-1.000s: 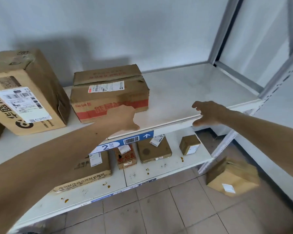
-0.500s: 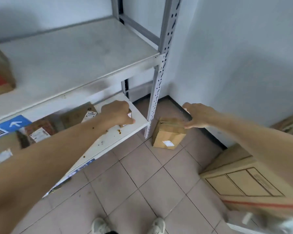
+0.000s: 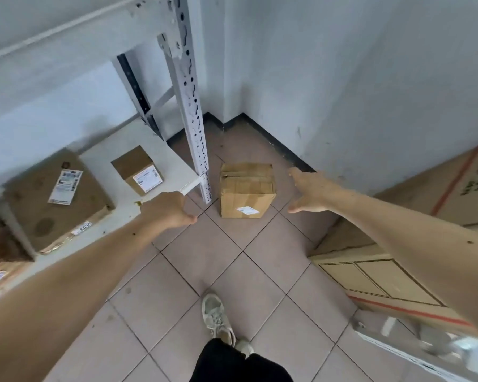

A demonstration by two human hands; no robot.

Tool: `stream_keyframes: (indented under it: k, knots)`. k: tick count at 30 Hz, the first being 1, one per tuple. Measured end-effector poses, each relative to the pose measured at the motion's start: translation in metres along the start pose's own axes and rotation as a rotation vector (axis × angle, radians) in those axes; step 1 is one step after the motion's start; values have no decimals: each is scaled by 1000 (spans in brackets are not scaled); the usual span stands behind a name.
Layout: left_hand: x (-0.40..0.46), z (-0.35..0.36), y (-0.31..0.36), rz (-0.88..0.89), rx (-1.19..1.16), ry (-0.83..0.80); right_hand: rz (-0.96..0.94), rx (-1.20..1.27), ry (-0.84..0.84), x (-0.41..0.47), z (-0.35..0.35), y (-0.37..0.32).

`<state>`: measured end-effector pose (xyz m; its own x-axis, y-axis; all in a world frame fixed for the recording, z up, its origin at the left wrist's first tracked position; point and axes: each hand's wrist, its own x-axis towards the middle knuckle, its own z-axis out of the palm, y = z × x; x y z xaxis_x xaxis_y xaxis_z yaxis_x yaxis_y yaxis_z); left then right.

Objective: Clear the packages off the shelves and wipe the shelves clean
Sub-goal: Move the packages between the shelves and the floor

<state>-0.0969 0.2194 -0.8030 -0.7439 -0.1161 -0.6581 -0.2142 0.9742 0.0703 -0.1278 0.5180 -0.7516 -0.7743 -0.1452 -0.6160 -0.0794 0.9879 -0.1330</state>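
The shelf (image 3: pixel 160 150) is sitting at your 10 o'clock, carrying a flat box (image 3: pixel 53 199) and a small box (image 3: pixel 138 170). A floor box (image 3: pixel 246 190) is lying at 12, beside the post (image 3: pixel 193 119). Your left hand (image 3: pixel 167 209) is hovering loosely curled, empty; your right hand (image 3: pixel 312 190) is spreading its fingers wide, empty, at 1.

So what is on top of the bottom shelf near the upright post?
On the bottom shelf stand a small cardboard box and a larger flat box, each with a white label. Yellowish specks dot its front edge. Further left, the left arm covers the shelf.
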Motion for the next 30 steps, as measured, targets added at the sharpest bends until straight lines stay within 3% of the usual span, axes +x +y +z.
stream_keyframes:
  k: [10,16,21,26,30]
  knots:
    - [166,125,35,-47,-196,-64,34,178,-29,171,115,82]
    - [270,225,52,-95,-395,30,51,313,-66,272,213,131]
    - [356,290,55,-95,-660,46,35,453,86,347,284,146]
    - [418,338,54,42,-859,147,-13,658,254,401,328,153]
    - [451,349,57,112,-964,170,-56,734,261,423,340,157]
